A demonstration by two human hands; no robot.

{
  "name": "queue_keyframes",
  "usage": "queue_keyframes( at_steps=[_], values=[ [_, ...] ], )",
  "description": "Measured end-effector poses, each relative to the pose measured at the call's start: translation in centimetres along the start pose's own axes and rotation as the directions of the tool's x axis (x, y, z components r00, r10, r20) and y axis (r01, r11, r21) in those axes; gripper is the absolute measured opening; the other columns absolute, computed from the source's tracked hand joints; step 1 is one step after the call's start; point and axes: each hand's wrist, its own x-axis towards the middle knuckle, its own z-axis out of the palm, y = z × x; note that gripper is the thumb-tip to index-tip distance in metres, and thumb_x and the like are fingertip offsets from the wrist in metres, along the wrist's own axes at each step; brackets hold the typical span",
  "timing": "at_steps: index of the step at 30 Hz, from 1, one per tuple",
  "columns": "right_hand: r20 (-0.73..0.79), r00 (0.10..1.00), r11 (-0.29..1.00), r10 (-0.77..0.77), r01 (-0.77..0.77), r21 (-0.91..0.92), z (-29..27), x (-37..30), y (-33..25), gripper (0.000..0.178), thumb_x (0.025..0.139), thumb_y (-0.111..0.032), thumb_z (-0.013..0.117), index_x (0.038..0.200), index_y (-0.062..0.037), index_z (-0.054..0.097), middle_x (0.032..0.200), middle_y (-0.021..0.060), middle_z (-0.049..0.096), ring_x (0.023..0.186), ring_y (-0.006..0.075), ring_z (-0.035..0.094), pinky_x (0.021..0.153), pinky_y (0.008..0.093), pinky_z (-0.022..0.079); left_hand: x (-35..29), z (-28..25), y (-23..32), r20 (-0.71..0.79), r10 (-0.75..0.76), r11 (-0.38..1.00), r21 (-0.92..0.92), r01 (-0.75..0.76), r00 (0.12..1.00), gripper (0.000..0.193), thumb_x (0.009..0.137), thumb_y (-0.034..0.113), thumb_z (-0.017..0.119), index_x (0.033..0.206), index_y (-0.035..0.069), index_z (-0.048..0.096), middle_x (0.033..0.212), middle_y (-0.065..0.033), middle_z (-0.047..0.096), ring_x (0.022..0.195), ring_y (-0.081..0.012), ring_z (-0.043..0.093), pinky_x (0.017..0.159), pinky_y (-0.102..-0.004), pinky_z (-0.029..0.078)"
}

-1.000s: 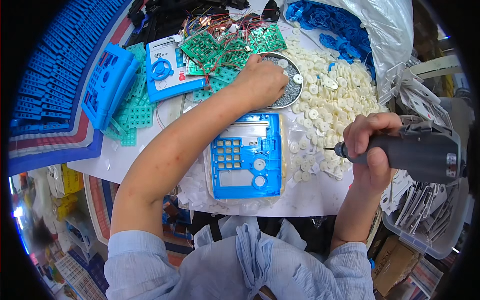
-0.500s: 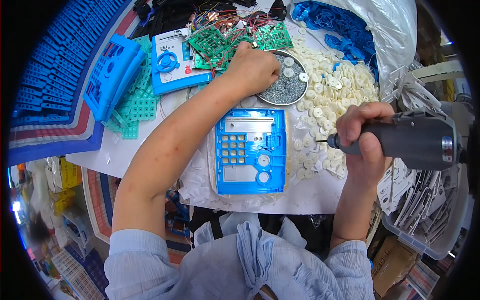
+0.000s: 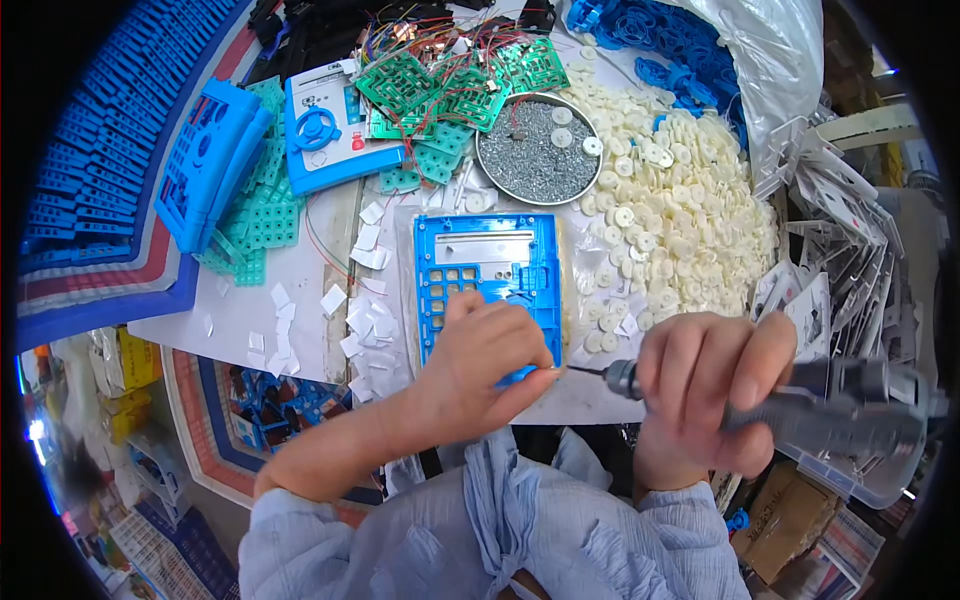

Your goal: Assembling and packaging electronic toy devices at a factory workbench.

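Note:
A blue plastic casing point(image 3: 549, 250) with a grid of square holes lies on the table in front of me. My left hand point(image 3: 485, 350) is over its lower part, thumb and forefinger pinched at the right edge. Whatever they hold is too small to make out. In my right hand point(image 3: 705, 390) is a dark grey electric screwdriver point(image 3: 850, 400), lying level. Its thin bit points left, with the tip at my left fingertips. Beyond the casing stands a round dish point(image 3: 478, 165) of small metal screws, with a few white discs on top.
Cream plastic discs point(image 3: 690, 210) are heaped to the right, beside a bag point(image 3: 775, 60) with blue parts. Green circuit boards point(image 3: 400, 85) with wires lie at the back. Blue-and-white housings point(image 3: 345, 170) and turquoise keypads point(image 3: 265, 220) are on the left. White cards point(image 3: 850, 250) are stacked far right.
My left hand has come back from the screw dish to the casing's lower right. My right hand has brought the screwdriver down and left, its bit now meeting the left fingertips.

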Motion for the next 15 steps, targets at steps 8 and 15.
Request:
queue_keyframes(
  at_steps=[8,15],
  values=[
    [0.13,0.991,0.987,-0.027,0.005,0.161,0.7,-0.1,0.6,0.028,0.082,-0.013,0.08,0.102,-0.0042,0.063,0.075,0.0073,0.065,0.064,0.0205,0.062,0.055,0.0332,0.047,-2.4,0.7,-0.5,-0.161,0.117,0.987,0.13,-0.097,0.98,0.024,0.076,0.007,0.072,0.098,0.016,0.072,0.091,0.0036,0.067,0.077,-0.0154,0.055,0.081,-0.0385,0.029],
    [0.125,0.992,0.989,0.001,-0.02,0.15,1.1,-0.2,1.1,0.029,0.081,-0.013,0.081,0.102,-0.0031,0.062,0.074,0.0071,0.064,0.062,0.0205,0.062,0.054,0.0332,0.047,-2.7,0.7,-0.9,-0.182,0.168,0.978,0.153,-0.14,0.969,0.026,0.074,0.008,0.074,0.099,0.016,0.072,0.092,0.004,0.068,0.079,-0.0153,0.056,0.081,-0.0391,0.029]
  ],
)
